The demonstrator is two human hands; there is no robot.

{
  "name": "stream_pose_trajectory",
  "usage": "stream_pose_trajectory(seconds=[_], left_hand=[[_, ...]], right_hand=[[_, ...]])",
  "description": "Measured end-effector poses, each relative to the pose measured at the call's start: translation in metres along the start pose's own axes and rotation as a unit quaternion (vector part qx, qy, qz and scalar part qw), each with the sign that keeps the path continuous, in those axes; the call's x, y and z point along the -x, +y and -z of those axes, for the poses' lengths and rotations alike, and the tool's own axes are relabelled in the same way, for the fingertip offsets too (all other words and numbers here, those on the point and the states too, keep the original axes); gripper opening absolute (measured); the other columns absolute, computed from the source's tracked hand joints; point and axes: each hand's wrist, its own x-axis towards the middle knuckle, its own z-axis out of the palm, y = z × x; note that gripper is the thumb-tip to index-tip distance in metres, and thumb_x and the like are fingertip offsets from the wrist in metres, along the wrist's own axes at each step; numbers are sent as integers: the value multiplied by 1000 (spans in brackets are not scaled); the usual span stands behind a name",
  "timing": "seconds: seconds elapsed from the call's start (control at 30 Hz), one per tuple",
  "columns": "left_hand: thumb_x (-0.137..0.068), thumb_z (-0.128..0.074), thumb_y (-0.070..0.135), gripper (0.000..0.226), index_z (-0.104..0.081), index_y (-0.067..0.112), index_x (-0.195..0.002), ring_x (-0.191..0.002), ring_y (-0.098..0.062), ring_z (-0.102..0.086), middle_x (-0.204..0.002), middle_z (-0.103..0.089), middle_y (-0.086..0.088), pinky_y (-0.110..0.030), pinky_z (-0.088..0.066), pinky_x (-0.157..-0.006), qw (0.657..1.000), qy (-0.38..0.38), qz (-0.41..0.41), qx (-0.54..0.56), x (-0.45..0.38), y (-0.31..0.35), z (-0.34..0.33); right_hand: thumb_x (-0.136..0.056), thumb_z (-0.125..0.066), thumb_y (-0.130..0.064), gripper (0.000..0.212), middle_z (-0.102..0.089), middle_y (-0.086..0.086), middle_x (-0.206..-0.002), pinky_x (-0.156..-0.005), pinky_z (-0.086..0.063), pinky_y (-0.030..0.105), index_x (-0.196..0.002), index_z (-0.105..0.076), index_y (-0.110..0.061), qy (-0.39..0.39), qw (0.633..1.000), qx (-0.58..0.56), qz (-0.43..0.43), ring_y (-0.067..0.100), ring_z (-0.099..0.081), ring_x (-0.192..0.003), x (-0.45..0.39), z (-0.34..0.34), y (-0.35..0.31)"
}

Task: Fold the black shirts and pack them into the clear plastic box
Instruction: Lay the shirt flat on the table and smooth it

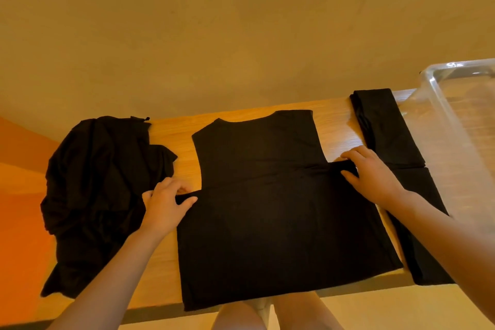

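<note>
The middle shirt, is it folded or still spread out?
Partly folded. The middle shirt has its hem doubled up over the chest, both hands pinching the fold's ends; collar still exposed.

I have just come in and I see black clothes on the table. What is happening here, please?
A person is folding a black shirt spread flat on the wooden table. The left hand and the right hand each pinch one end of a fold across its middle. An unfolded heap of shirts lies at the left, folded shirts at the right, beside the clear plastic box.
</note>
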Motion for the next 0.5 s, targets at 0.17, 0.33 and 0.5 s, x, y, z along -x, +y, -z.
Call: stream_pose_trajectory(seconds=[0.17, 0.33, 0.5], left_hand=[[-82, -74, 28, 23, -57, 34, -96, -89, -9, -53, -94, -54, 14, -35, -33, -92, 993, -70, 93, -2, -5, -2, 10], [-80, -76, 20, 16, -64, 23, -90, -80, -14, -58, -79, -59, 5, -40, -49, -86, 981, -100, 153, 60, -6, 0, 16], [-85, -71, 31, 13, -60, 26, -88, -91, -16, -58, -87, -57, 9, -42, -43, -94, 991, -67, 113, -33, -5, 4, 21]], right_hand=[[-85, -71, -11, 54, -54, 12, -127, -84, -47, 31, -133, -48, -10, -38, 981, -112, -151, 25, -58, -105, -13, 6, -9], [-84, -72, -13, 40, -60, 8, -111, -74, -46, 27, -121, -57, -13, -77, 967, -142, -198, 18, -56, -92, -19, 13, -10], [-84, -72, -19, 30, -61, 4, -99, -80, -52, 35, -112, -63, -11, -108, 960, -157, -203, 21, -61, -91, -23, 24, -9]])
